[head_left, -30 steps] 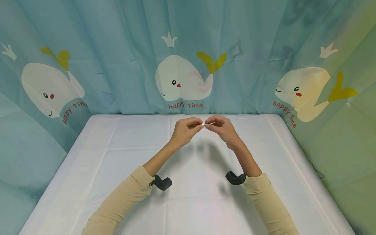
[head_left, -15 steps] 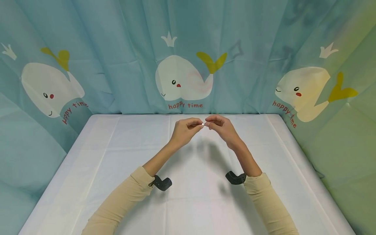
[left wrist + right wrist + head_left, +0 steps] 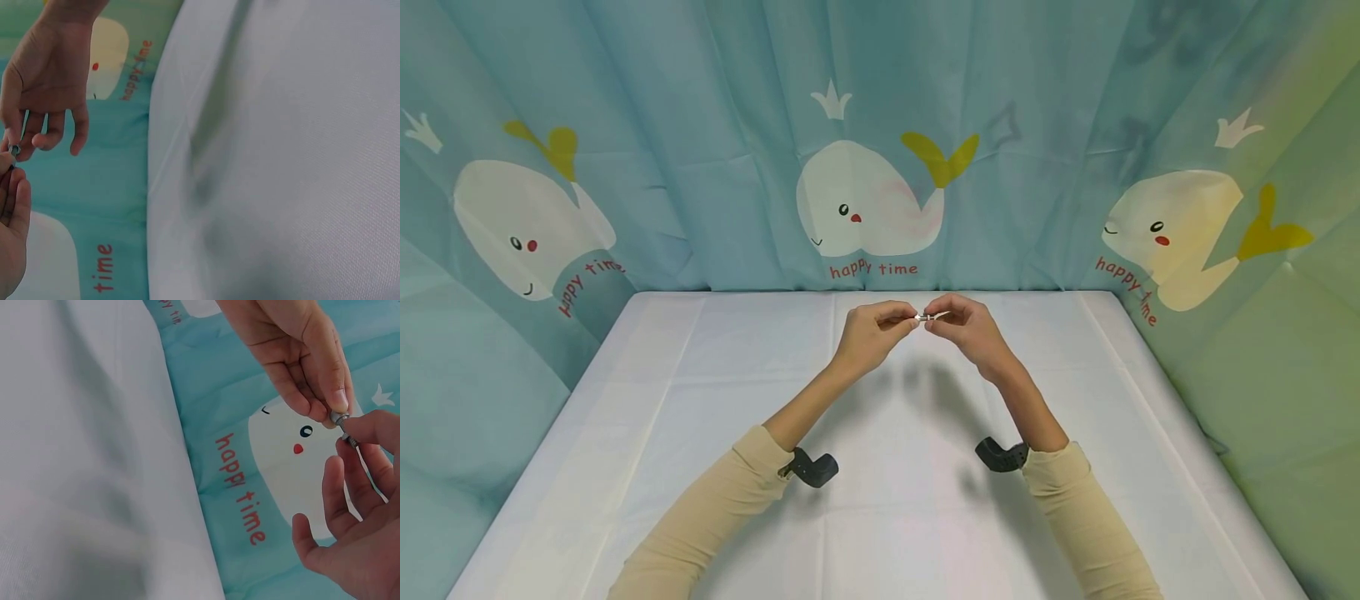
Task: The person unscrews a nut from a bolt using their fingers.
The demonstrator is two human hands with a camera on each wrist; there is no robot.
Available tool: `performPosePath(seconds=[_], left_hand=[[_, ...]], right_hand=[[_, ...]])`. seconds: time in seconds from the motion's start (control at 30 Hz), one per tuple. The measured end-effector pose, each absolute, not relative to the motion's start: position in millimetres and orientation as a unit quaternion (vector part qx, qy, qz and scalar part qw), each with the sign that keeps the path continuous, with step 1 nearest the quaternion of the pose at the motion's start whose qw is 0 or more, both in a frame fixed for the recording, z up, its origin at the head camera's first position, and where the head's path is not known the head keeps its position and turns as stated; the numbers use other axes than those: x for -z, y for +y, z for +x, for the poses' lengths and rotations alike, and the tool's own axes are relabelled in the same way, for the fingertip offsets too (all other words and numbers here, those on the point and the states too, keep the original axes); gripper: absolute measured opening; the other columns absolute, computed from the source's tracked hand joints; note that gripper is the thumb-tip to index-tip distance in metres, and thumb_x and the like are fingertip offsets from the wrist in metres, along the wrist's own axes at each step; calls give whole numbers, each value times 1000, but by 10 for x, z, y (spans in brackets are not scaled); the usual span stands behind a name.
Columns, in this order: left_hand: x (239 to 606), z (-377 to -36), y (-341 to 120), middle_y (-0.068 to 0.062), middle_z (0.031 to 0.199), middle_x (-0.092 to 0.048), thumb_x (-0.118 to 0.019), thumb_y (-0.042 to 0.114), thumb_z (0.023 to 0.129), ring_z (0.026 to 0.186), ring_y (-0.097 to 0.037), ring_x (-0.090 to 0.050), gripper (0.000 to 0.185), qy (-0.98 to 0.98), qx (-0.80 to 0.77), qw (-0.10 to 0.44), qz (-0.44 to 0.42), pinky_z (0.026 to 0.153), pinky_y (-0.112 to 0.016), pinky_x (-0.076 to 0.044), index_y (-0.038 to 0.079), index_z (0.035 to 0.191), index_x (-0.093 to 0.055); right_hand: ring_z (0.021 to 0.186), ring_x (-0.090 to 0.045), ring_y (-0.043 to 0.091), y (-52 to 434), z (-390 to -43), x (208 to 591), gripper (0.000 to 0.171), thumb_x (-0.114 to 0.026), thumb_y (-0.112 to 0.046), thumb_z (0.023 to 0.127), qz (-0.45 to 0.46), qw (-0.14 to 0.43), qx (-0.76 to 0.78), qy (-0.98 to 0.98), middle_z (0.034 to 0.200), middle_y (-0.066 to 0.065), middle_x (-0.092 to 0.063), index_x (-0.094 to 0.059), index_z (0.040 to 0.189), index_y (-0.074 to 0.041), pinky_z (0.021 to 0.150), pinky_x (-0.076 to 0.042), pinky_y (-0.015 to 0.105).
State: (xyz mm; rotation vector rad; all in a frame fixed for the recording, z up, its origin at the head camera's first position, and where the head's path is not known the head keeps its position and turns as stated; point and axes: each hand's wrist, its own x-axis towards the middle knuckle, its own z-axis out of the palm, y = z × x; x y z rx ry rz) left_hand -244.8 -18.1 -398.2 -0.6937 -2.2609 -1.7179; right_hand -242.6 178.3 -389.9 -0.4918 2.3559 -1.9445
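We hold both hands up above the far half of the desk (image 3: 700, 400), which is covered with a white cloth. Our left hand (image 3: 868, 333) and right hand (image 3: 970, 329) meet fingertip to fingertip, and between them sits a small silvery metal piece (image 3: 925, 317). It is raised off the desk, not lying on it.

In the right wrist view the metal piece (image 3: 340, 417) shows as a short grey cylinder. The left hand (image 3: 294, 350) pinches it between thumb and forefinger, its other fingers curled loosely beside them. The right hand (image 3: 359, 519) closes its thumb and forefinger on a thin shaft that runs out of the cylinder, with the remaining fingers relaxed below.

In the left wrist view the piece (image 3: 14, 150) is barely visible at the frame's edge, where the two sets of fingertips touch. We cannot tell what the piece is.

Behind the desk hangs a blue curtain (image 3: 700, 125) printed with white whales and the words "happy time". Beige sleeves (image 3: 715, 500) cover our forearms, and a dark camera mount (image 3: 814, 467) sits at each wrist.
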Motion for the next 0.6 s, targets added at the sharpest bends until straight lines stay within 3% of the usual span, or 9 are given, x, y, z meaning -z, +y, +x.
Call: performPosePath(seconds=[0.17,0.37,0.5,0.6], left_hand=[[3991,-2445,-169,-19,93,-73,-73,-2,89,87,-32,-72,10,-766,587,115,-236,78,-34,-59,-8,98,-74],[3988,-2451,-190,-13,92,-74,-74,1,90,85,-23,-72,9,-764,588,111,-241,77,-28,-59,-3,98,-75],[3996,-2459,-198,-9,92,-75,-74,4,90,85,-18,-72,9,-761,589,109,-248,77,-28,-59,0,97,-76],[4004,-2461,-201,-8,91,-74,-74,5,91,85,-17,-72,9,-762,588,109,-250,77,-27,-59,-1,98,-76]], right_hand=[[95,-63,26,1781,-2428,3896,23,-67,-8,94,-162,29,627,761,111,8,-62,-62,114,2,86,-52,33],[95,-60,20,1783,-2461,3914,29,-62,-20,100,-146,29,630,762,106,8,-64,-62,119,2,88,-50,33],[95,-60,26,1788,-2468,3918,31,-64,-24,100,-139,34,624,768,99,8,-67,-66,113,3,88,-49,37],[102,-60,32,1794,-2457,3911,27,-66,-20,98,-135,37,631,763,99,7,-69,-67,110,4,95,-48,43]])
